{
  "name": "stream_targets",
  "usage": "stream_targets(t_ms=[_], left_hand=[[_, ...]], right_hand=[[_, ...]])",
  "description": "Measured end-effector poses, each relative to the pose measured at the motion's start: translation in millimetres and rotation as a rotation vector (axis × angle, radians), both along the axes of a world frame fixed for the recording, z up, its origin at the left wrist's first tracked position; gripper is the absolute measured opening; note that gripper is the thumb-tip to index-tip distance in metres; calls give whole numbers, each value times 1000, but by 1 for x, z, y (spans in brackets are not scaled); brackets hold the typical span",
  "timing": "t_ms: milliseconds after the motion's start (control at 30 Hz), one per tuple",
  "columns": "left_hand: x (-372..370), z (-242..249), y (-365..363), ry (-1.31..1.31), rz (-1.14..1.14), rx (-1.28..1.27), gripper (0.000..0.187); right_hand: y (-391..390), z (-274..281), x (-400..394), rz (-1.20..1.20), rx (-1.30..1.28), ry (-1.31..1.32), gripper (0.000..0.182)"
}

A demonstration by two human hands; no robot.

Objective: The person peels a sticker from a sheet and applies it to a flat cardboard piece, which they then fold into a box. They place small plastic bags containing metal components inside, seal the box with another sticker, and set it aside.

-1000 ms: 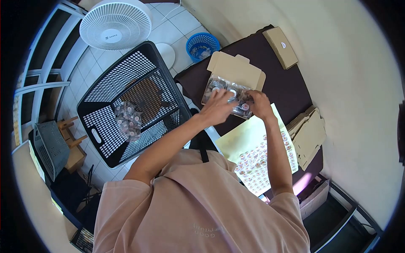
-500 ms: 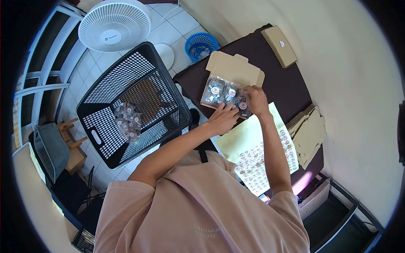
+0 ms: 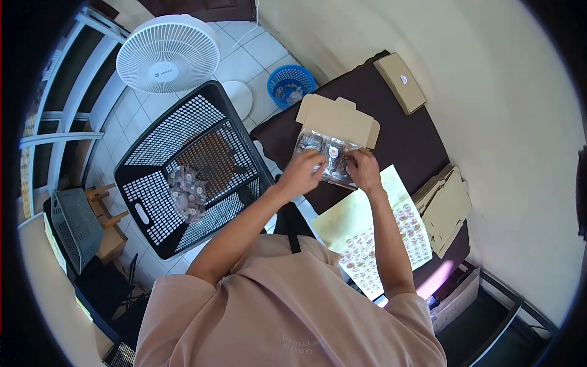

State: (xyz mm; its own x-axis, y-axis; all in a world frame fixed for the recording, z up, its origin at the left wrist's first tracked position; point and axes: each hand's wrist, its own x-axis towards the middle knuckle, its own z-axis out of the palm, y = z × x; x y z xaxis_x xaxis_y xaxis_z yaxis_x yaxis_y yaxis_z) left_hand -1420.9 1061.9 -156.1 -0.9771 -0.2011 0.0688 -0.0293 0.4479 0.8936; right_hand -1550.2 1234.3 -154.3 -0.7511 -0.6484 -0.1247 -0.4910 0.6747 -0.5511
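Note:
An open cardboard box (image 3: 339,114) lies on the dark table, its lid folded back away from me. Clear plastic packets (image 3: 333,153) with dark contents and round stickers fill it side by side. Over the box's left part is my left hand (image 3: 299,173), fingers curled in; it hides part of the left packet, and whatever is between its fingertips is hidden. My right hand (image 3: 365,169) bends its fingers closed on the right-hand packet, at the box's right side. Nearer to me lies a sheet of round stickers (image 3: 388,244), partly under my right forearm.
Left of the table stands a large black crate (image 3: 211,95) with a heap of small packets (image 3: 188,192) inside. Beyond are a white fan (image 3: 165,58) and a blue basket (image 3: 292,82). A closed box (image 3: 400,82) and flattened cardboard (image 3: 443,208) lie along the table's right side.
My left hand has moved left, from the front middle of the packets to above the left one. My right hand stays at the right packet. The whole view has shifted slightly.

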Motion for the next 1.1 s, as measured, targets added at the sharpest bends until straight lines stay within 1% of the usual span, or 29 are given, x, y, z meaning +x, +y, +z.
stream_targets(t_ms=[33, 67, 133, 167, 200, 233, 267, 300, 333, 367, 400, 467, 500, 533, 567, 600, 633, 667, 700, 733, 767, 800, 833, 900, 933, 1000, 1033, 1100], left_hand=[[-4, -7, -7, 81, 81, 19, 17], [-8, -11, -16, 86, 82, 17, 17], [-15, -17, -34, 114, 339, -180, 20], [-20, -20, -42, 117, 342, -182, 20], [-26, -27, -50, -17, 474, -51, 22], [-33, -32, -56, -153, 601, 83, 25], [-41, -37, -62, -151, 603, 84, 25], [-48, -41, -68, -253, 566, 85, 31], [-56, -46, -73, -354, 527, 84, 38], [-64, -50, -77, -386, 502, 73, 44], [-71, -55, -80, -382, 500, 73, 44], [-81, -64, -85, -521, 454, 22, 40], [-82, -67, -87, -517, 454, 21, 40], [-82, -69, -90, -554, 417, 77, 41], [-82, -72, -92, -591, 379, 132, 43], [-81, -58, -92, -591, 380, 130, 43], [-78, -32, -90, -687, 309, 217, 44], [-75, -17, -86, -785, 234, 305, 46], [-73, -24, -80, -672, 265, 111, 42], [-71, -30, -76, -675, 260, 110, 42], [-70, -35, -73, -617, 312, 77, 38], [-69, -31, -69, -558, 365, 45, 35], [-67, -26, -65, -558, 364, 46, 35], [-63, -18, -62, -530, 399, 44, 29], [-59, -22, -60, -531, 397, 44, 29], [-52, -22, -55, -310, 484, -142, 21], [-47, -17, -51, -314, 484, -140, 21], [-40, -4, -46, -338, 496, -37, 20]], right_hand=[[1, 0, -1, 51, 13, -45, 14], [1, 0, -5, 53, 11, -40, 14], [0, 3, -14, -107, -142, -72, 12], [6, -8, -26, -199, -134, 70, 11], [12, -13, -37, -311, -133, 153, 16], [12, -10, -46, -466, -77, 166, 17], [11, -8, -53, -619, -19, 179, 18], [9, -8, -58, -618, -20, 182, 18], [8, -7, -62, -683, -44, -147, 17], [6, -6, -65, -737, -69, -478, 16], [7, -12, -67, -739, -72, -475, 16], [10, -35, -69, -739, -153, -573, 8], [9, -34, -65, -747, -190, -574, 6], [10, -32, -61, -745, -192, -574, 6], [11, -30, -58, -771, -271, -578, 6], [10, -25, -54, -797, -349, -581, 6], [7, -21, -52, -797, -351, -583, 6], [5, -19, -48, -792, -344, -517, 6], [5, -19, -44, -788, -336, -452, 6], [3, -20, -42, -793, -335, -454, 6], [1, -21, -40, -788, -352, -425, 7], [2, -23, -39, -782, -367, -397, 7], [4, -23, -39, -782, -367, -397, 7], [6, -25, -38, -792, -466, -390, 8], [7, -26, -36, -794, -465, -390, 8], [10, -27, -31, -799, -485, -326, 9], [12, -27, -27, -800, -481, -327, 9], [10, -24, -19, -670, -339, -3, 9]])
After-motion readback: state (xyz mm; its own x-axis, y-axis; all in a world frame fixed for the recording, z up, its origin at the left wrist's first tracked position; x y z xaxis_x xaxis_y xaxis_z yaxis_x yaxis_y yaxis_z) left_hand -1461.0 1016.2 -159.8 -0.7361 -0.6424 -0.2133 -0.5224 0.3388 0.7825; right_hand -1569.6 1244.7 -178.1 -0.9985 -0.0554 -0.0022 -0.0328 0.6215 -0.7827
